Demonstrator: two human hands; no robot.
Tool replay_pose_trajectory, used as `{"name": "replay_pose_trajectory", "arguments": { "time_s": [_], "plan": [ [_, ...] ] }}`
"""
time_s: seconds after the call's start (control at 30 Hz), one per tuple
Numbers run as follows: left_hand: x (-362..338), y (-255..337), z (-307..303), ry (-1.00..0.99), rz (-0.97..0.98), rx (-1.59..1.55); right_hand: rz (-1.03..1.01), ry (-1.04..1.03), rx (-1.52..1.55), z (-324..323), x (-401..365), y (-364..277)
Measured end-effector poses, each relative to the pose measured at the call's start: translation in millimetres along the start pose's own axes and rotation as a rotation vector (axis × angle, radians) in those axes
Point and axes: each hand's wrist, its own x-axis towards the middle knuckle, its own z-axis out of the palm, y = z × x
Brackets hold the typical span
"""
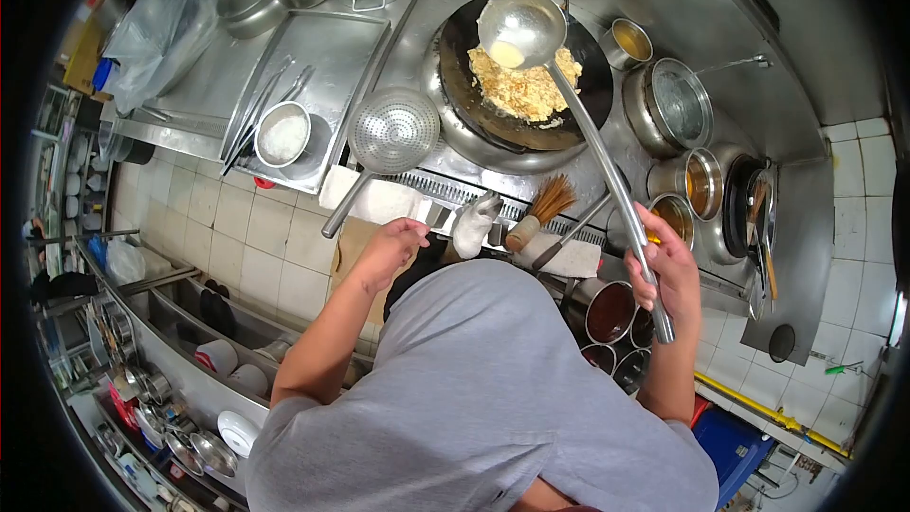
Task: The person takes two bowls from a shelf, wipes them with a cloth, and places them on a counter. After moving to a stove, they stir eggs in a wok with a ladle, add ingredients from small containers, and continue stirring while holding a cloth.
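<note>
My right hand point(668, 265) is wrapped round the handle of a long metal ladle point(531, 19). The ladle's bowl hangs over the far part of a dark wok point(592, 81), with a little pale yellow liquid in it. Yellow-white crumbled food point(526, 90) that looks like scrambled egg lies in the wok, partly behind the ladle. My left hand point(391, 251) hovers in front of the counter edge, fingers loosely bent and apart, holding nothing. Closest to it are a folded white cloth point(384, 197) and a perforated skimmer point(393, 128), whose handle points towards me.
A bristle brush point(548, 201) and a white rag point(471, 228) lie at the stove's front edge. Left stands a bowl of white grains point(282, 135) on a metal tray point(336, 43). To the right are a pot point(678, 100) and a container of amber liquid point(701, 180).
</note>
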Motion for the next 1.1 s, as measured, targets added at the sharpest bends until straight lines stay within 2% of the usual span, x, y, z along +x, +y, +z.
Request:
{"name": "replay_pose_trajectory", "arguments": {
  "time_s": [0.23, 0.37, 0.6, 0.83, 1.1],
  "plan": [
    [-11.1, -9.8, -17.2, 0.043, 0.033, -0.031, -0.063, -0.098, 0.015, 23.2, 86.4, 6.0],
    [-15.4, -16.2, -26.1, 0.063, 0.05, -0.056, -0.074, -0.011, 0.005, 45.1, 125.2, -3.5],
    [-15.9, -25.7, -37.3, 0.093, 0.044, -0.092, -0.162, 0.074, -0.07, 32.4, 168.1, -18.0],
    [-7.3, -21.3, -36.9, 0.077, 0.018, -0.079, -0.218, 0.201, -0.084, -5.2, 148.9, -29.3],
    [15.8, -7.1, -28.7, -0.011, 0.017, 0.013, -0.238, 0.355, -0.124, -43.2, 74.0, -14.2]
  ]
}}
